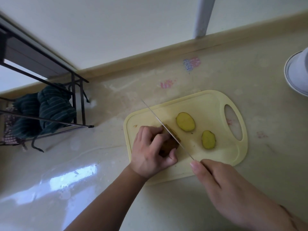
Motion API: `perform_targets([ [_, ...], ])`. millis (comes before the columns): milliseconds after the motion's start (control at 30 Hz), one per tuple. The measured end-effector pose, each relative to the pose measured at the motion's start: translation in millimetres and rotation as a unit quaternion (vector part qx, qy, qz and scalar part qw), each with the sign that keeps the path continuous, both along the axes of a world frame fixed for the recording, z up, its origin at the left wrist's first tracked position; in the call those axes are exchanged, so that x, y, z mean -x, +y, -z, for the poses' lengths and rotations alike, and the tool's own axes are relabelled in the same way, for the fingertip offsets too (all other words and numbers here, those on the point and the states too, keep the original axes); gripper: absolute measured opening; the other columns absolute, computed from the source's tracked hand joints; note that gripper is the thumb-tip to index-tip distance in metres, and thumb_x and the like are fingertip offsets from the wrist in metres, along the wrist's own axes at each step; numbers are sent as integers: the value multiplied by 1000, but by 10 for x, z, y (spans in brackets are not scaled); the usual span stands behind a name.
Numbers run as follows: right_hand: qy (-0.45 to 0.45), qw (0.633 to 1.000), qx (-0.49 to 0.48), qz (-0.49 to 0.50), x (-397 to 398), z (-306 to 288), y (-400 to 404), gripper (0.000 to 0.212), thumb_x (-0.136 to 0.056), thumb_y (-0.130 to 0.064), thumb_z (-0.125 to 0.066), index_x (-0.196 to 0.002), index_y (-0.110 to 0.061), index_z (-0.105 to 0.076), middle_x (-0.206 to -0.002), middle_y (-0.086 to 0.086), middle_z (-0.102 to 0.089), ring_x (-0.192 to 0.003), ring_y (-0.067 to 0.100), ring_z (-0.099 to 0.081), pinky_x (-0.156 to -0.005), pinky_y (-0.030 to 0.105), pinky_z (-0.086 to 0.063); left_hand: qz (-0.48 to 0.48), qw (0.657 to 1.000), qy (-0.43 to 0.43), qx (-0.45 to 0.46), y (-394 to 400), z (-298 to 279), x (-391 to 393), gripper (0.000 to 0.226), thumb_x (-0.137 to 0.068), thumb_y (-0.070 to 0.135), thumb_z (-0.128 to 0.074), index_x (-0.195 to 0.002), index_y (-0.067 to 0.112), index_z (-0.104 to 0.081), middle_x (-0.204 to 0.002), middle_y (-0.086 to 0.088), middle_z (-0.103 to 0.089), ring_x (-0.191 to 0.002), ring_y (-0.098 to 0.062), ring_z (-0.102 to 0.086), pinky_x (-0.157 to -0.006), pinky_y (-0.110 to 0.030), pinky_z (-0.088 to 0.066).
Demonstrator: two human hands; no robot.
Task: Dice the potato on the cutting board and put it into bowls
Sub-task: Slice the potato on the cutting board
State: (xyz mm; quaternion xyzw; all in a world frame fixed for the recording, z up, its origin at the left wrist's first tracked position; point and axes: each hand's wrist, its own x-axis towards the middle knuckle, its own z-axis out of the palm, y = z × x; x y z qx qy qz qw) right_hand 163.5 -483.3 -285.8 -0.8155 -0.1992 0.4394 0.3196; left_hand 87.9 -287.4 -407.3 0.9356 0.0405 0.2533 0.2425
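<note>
- Starting at the far left, we see a black metal wire rack (50,100) standing on the glossy cream desk (83,164), with a dark green striped cloth (50,110) bundled inside it; none of this bears on the cut.
- Our left hand (150,152) sits on the pale yellow plastic cutting board (208,104), fingers curled over the brown-skinned remainder of the potato (170,145) and pinning it down near the board's left end.
- The long steel knife blade (156,117) lies across the potato just beside those fingertips, apparently partway into a slice; we judge the step in hand to be slicing into rounds, with dicing proper not yet begun.
- Two yellow cut potato rounds (185,122) lie flat to the right of the blade, apart from each other and from the main piece.
- Our right hand (221,184) has its grip wrapped round the knife handle, which is hidden under the hand, with a fingertip reaching toward the blade's heel.
- At the far right edge a white bowl (296,72) rests rim-down on the desk, well apart from the board.
- Next, we think the blade must go straight down through to the board while the left fingertips stay tucked back; later the rounds need stacking, cutting into sticks and cubes, and the bowl needs turning upright.
</note>
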Motion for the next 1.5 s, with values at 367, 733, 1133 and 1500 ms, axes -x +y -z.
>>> perform_targets([
  [367, -13, 1000, -8, 3, -18, 326, 8, 66, -82, -78, -17, -64, -22, -46, -54, -7, -52, -52, 9, -47, -58, 30, -40, 11, 1000, 17, 9, 4, -31, -7, 42, -75, 32, -72, -107, 12, -55, -95, -22, -64, -91, -28, -51, -76, -34, -49],
  [733, 73, 996, -40, 36, -144, 229, -48, 56, -82, -69, -28, -63, -17, -36, -48, -5, -32, -43, 6, -29, -48, 23, -26, 27, 999, 7, 26, 19, -112, 6, 34, -83, 30, -64, -110, 11, -54, -115, -7, -45, -98, -32, -56, -79, -43, -54],
  [1133, -8, 1000, -25, -14, 0, -86, -143, 69, -64, -94, -11, -71, -36, -46, -55, -7, -50, -53, 9, -47, -50, 20, -32, 4, 1000, -12, 5, 6, -41, 0, 38, -78, 29, -72, -105, 11, -54, -107, -7, -47, -96, -28, -49, -82, -35, -47],
  [1500, 6, 1000, -5, -13, 27, -97, -56, 65, -79, -78, -14, -64, -21, -42, -56, -16, -54, -54, 8, -49, -52, 22, -35, 21, 1000, 0, -13, 5, -16, -7, 36, -77, 27, -73, -105, 11, -56, -109, -8, -46, -99, -31, -50, -85, -38, -48],
])
